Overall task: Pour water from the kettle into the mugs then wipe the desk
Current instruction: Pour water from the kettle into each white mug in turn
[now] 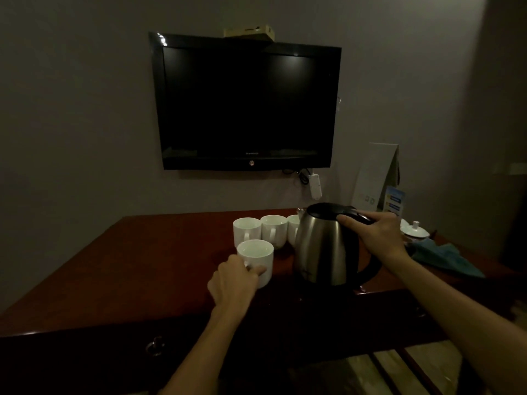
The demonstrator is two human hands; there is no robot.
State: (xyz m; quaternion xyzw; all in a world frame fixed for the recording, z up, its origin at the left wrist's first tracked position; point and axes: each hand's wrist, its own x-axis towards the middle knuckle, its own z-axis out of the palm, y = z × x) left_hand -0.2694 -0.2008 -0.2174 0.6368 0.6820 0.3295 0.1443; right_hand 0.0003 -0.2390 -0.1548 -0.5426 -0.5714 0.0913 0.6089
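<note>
A steel kettle [322,246] with a black lid and handle stands upright on the dark red desk [142,266]. My right hand [373,235] grips the top of its handle. A white mug [258,259] stands in front of the kettle's left side, and my left hand [233,280] holds it by the handle side. Behind it stand three more white mugs in a row: one [246,229], a second [274,228], and a third [293,228] partly hidden by the kettle. A blue-green cloth [445,256] lies crumpled on the desk's right end.
A black television [245,104] hangs on the wall above the desk, with a white power strip [315,186] dangling below it. A white lidded dish [415,229] and standing cards [376,178] sit at the back right. A drawer pull [155,344] is on the desk front.
</note>
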